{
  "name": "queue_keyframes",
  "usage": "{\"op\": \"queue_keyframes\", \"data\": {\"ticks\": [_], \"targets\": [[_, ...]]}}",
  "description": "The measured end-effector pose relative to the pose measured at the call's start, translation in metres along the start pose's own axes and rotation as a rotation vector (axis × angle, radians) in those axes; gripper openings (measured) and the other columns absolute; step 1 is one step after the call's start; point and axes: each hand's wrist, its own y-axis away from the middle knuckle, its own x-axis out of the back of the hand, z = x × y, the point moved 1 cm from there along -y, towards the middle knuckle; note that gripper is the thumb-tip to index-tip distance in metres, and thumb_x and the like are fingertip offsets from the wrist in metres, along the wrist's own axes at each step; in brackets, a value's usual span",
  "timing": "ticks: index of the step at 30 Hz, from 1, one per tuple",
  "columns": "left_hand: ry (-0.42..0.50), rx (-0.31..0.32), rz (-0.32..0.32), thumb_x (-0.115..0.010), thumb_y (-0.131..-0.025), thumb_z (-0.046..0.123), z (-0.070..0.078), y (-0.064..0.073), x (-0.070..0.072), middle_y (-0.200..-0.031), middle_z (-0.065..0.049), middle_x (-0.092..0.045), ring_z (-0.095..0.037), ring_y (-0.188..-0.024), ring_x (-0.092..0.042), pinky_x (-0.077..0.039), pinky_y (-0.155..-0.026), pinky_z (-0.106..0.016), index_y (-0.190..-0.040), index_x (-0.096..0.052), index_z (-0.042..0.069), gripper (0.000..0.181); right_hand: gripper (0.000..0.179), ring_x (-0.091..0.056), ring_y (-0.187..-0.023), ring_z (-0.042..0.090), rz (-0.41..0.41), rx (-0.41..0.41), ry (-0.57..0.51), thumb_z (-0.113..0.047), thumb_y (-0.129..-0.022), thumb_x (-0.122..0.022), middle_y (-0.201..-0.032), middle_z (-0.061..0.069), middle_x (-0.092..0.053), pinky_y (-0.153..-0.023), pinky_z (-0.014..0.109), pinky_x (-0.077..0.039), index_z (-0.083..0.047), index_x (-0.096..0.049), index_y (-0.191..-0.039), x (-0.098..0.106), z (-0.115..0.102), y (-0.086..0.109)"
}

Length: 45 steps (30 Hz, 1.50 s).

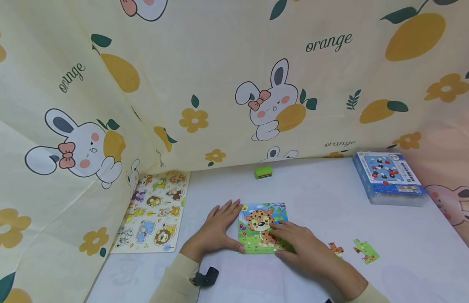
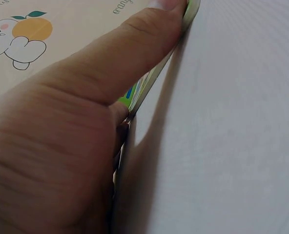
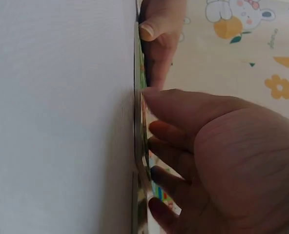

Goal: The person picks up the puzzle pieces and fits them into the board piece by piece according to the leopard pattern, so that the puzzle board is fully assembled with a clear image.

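- Square leopard puzzle [image 1: 260,227], green and blue, at lower centre of frame
- Left hand [image 1: 218,229] spread against its left edge
- Right hand [image 1: 303,243] loosely spread, touching its right side

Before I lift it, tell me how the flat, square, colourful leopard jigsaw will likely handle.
The leopard jigsaw is probably light: its edge looks thin in the wrist views. Being flat, it should slide on the white tabletop rather than roll. It might shed pieces if tilted, as a loose green jigsaw piece lies to its right.

Cream rabbit-print cloth [image 1: 219,54] hangs behind and left of a white tabletop [image 1: 314,185].
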Motion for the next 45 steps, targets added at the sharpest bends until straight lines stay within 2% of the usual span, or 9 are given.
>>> {"op": "queue_keyframes", "data": {"ticks": [7, 13, 18, 24, 28, 35, 39, 42, 45], "targets": [[0.005, 0.0, -0.001, -0.093, -0.068, 0.073, -0.001, 0.0, -0.001, -0.18, 0.006, -0.015, -0.02, -0.166, -0.004, 0.004, -0.131, -0.051, -0.175, -0.028, 0.018, 0.136, 0.05, -0.048, -0.148, 0.042, 0.093, -0.033, -0.316, -0.032, -0.106, -0.075, -0.157, 0.007, -0.059, -0.118, 0.068, -0.038, -0.017, -0.064, -0.153, 0.007, 0.013, 0.005], [0.019, -0.001, -0.003, -0.095, -0.069, 0.07, 0.001, 0.0, 0.001, -0.181, 0.003, -0.015, -0.022, -0.166, -0.005, 0.003, -0.131, -0.053, -0.175, -0.027, 0.016, 0.137, 0.044, -0.059, -0.137, 0.041, 0.18, -0.031, -0.551, -0.019, -0.113, -0.063, -0.153, 0.016, -0.061, -0.111, 0.041, -0.052, -0.004, -0.058, -0.154, 0.018, 0.025, 0.011], [0.009, -0.004, -0.009, -0.094, -0.069, 0.071, 0.002, 0.0, 0.001, -0.181, 0.003, -0.015, -0.023, -0.166, -0.004, 0.003, -0.131, -0.052, -0.175, -0.027, 0.017, 0.137, 0.041, -0.067, -0.128, 0.035, 0.215, 0.001, -0.622, -0.011, -0.116, -0.051, -0.148, 0.025, -0.061, -0.103, 0.029, -0.055, 0.004, -0.052, -0.155, 0.028, 0.04, 0.022], [0.01, -0.006, -0.005, -0.094, -0.069, 0.07, 0.002, 0.001, 0.001, -0.181, 0.004, -0.015, -0.022, -0.166, -0.004, 0.004, -0.131, -0.051, -0.175, -0.027, 0.017, 0.136, 0.042, -0.07, -0.122, 0.028, 0.236, -0.003, -0.667, -0.009, -0.118, -0.038, -0.144, 0.031, -0.061, -0.097, 0.032, -0.059, 0.009, -0.045, -0.156, 0.041, 0.055, 0.038], [0.009, -0.002, -0.004, -0.094, -0.069, 0.071, 0.002, 0.001, 0.0, -0.181, 0.005, -0.015, -0.021, -0.166, -0.004, 0.004, -0.131, -0.051, -0.175, -0.027, 0.017, 0.136, 0.045, -0.068, -0.122, 0.023, 0.2, -0.052, -0.621, -0.009, -0.116, -0.044, -0.143, 0.026, -0.062, -0.097, 0.029, -0.058, 0.006, -0.043, -0.159, 0.044, 0.062, 0.047], [-0.001, 0.007, -0.009, -0.093, -0.069, 0.072, 0.001, 0.001, 0.0, -0.181, 0.006, -0.014, -0.02, -0.166, -0.004, 0.004, -0.131, -0.05, -0.175, -0.027, 0.019, 0.136, 0.061, -0.052, -0.138, 0.017, 0.087, -0.086, -0.424, -0.027, -0.1, -0.082, -0.154, 0.009, -0.057, -0.108, 0.019, -0.043, -0.013, -0.058, -0.155, 0.036, 0.065, 0.051], [0.002, 0.004, -0.005, -0.093, -0.069, 0.072, 0.001, 0.001, 0.001, -0.181, 0.005, -0.014, -0.021, -0.166, -0.004, 0.004, -0.131, -0.05, -0.175, -0.027, 0.018, 0.136, 0.053, -0.041, -0.146, 0.032, 0.054, -0.078, -0.28, -0.042, -0.092, -0.089, -0.156, 0.005, -0.052, -0.121, 0.044, -0.038, -0.026, -0.07, -0.139, 0.031, 0.062, 0.048], [0.004, 0.001, -0.003, -0.093, -0.068, 0.073, 0.0, 0.001, 0.0, -0.181, 0.005, -0.015, -0.021, -0.166, -0.005, 0.004, -0.131, -0.051, -0.175, -0.028, 0.018, 0.137, 0.042, -0.038, -0.146, 0.046, 0.012, -0.115, -0.21, -0.045, -0.09, -0.089, -0.158, 0.007, -0.05, -0.114, 0.073, -0.036, -0.033, -0.072, -0.126, 0.031, 0.057, 0.046], [0.009, 0.001, -0.002, -0.092, -0.068, 0.074, -0.001, 0.0, 0.0, -0.181, 0.005, -0.015, -0.021, -0.166, -0.004, 0.004, -0.131, -0.051, -0.175, -0.028, 0.018, 0.137, 0.033, -0.035, -0.145, 0.051, -0.014, -0.141, -0.216, -0.04, -0.09, -0.09, -0.158, 0.013, -0.049, -0.112, 0.079, -0.034, -0.035, -0.072, -0.118, 0.032, 0.051, 0.044]]}}
